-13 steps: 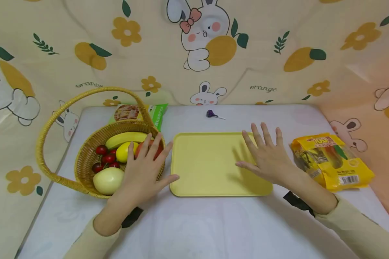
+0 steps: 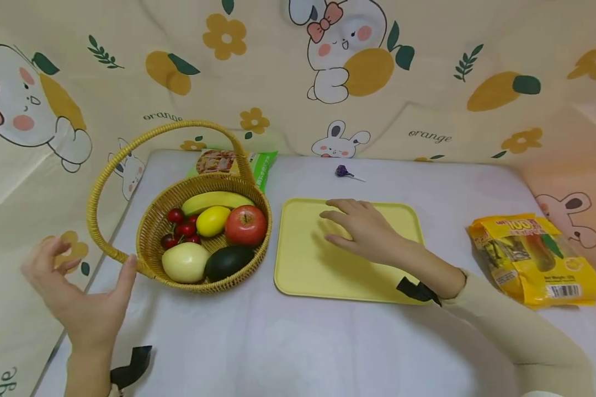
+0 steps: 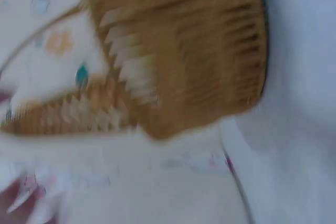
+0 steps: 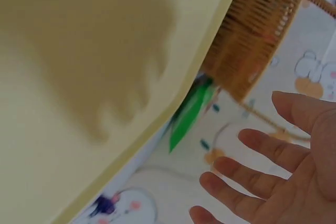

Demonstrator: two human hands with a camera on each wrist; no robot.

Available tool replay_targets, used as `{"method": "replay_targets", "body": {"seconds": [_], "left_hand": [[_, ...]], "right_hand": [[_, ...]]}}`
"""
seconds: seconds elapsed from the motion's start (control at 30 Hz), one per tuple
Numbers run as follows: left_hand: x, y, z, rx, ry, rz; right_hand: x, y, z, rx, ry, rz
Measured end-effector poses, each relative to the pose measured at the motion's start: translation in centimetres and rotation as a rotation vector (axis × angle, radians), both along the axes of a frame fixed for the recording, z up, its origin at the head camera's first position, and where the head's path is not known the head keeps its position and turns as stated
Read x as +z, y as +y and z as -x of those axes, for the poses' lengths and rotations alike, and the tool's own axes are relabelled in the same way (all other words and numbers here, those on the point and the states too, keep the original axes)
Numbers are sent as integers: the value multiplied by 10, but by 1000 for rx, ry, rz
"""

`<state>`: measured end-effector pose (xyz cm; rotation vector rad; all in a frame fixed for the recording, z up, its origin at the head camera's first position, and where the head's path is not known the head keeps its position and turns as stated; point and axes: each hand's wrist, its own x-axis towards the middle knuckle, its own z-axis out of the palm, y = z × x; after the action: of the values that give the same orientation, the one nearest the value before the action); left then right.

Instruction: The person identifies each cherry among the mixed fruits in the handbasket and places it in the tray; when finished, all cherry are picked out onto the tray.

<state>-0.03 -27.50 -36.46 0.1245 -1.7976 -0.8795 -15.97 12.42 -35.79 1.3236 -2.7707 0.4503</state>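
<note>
My left hand (image 2: 81,300) hangs in the air left of the wicker basket (image 2: 151,220), thumb and fingers spread apart with nothing held. The thumb tip overlaps the foot of the basket's arched handle (image 2: 95,204) in the head view. In the basket lie a banana (image 2: 218,202), a lemon (image 2: 213,221), an apple (image 2: 245,225), several cherries (image 2: 185,229), a pale rounded fruit (image 2: 186,263) and a dark green oval fruit (image 2: 229,263). My right hand (image 2: 362,229) hovers over the yellow tray (image 2: 298,259), its fingers loosely bent and holding nothing; its shadow falls on the tray.
A purple lollipop (image 2: 345,171) lies behind the tray. Behind the basket is a green food packet (image 2: 263,167), partly hidden. A yellow snack bag (image 2: 536,259) lies at the right. A printed cloth (image 2: 278,82) closes off the back and sides.
My left hand has moved from over the basket's fruit to the basket's left side, uncovering the fruit. The right hand has swung left over the tray. The head view has shifted slightly.
</note>
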Motion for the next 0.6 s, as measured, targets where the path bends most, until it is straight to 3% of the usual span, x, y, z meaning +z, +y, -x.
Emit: {"method": "replay_targets", "body": {"seconds": [0.07,0.1,0.13,0.2,0.27,0.37,0.47,0.6], "left_hand": [[-8,-20,-9,-110,-295,-39],[-11,-28,-11,-167,-406,-46],[-15,-34,-13,-219,-493,-54],[-22,-43,-12,-303,-594,-50],[-28,-47,-11,-381,-622,-41],[-36,-51,-8,-484,-600,-52],[-41,-51,-6,-530,-565,-78],[-45,-51,-6,-541,-540,-117]], "right_hand": [[0,-11,2,24,-13,-2],[1,-16,3,33,-20,1],[1,-20,5,41,-25,7],[3,-28,8,51,-46,31],[6,-35,12,58,-70,61],[12,-50,18,71,-108,119],[21,-69,23,96,-144,179],[35,-103,25,165,-214,262]]}}
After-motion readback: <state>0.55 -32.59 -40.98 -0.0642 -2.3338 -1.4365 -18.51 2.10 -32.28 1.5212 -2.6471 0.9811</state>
